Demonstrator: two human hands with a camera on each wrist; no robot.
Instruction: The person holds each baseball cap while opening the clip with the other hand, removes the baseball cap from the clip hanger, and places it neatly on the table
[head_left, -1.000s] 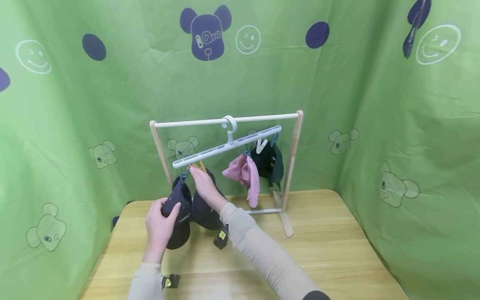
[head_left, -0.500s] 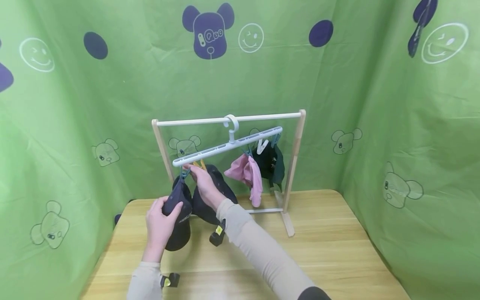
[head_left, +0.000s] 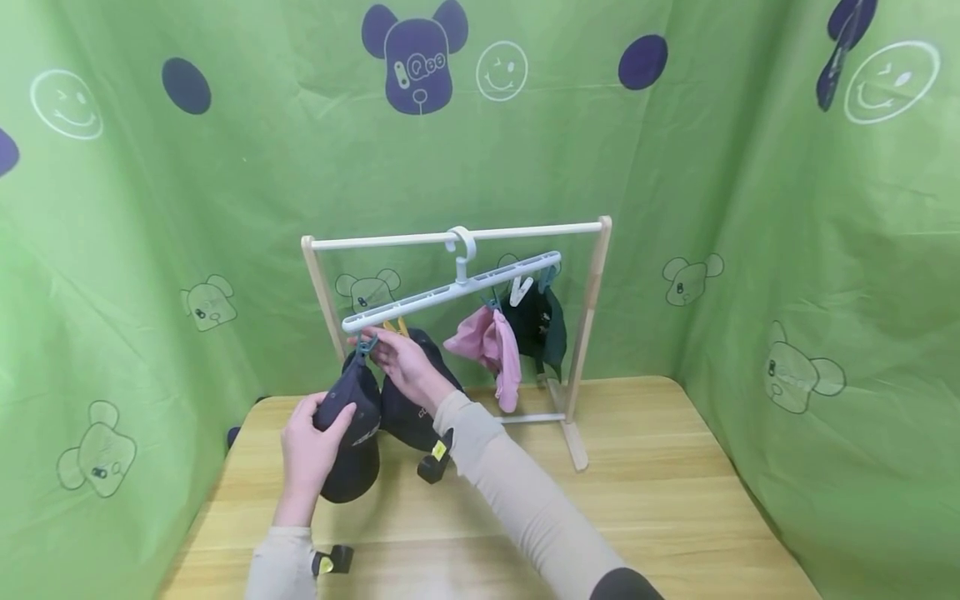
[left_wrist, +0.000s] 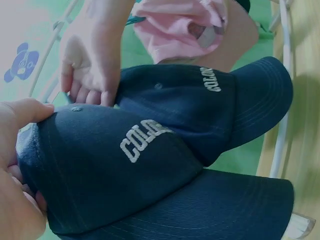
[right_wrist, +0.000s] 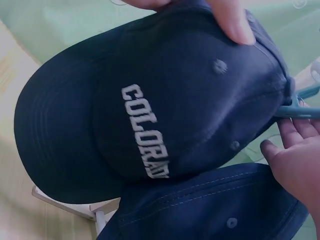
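Observation:
My left hand grips the crown of a dark navy cap, thumb on one side and fingers on the other. White lettering starting "COLORA" runs across its front in the right wrist view. A teal clothespin at the hanger's left end bites the cap's top edge. Beside that clothespin is my right hand, its fingers loosely extended and not squeezing the handles. Behind it hangs a second navy cap, below a yellow clothespin. The pale blue hanger tilts down to the left.
A wooden rack with a white top bar carries the hanger. Farther right hang a pink fabric item and a dark green cap, with a white clothespin nearby. The wooden table lies below.
My right hand's fingers have loosened and spread beside the teal clothespin. The left hand, still gripping the cap, has shifted slightly left. The second cap has swung a little.

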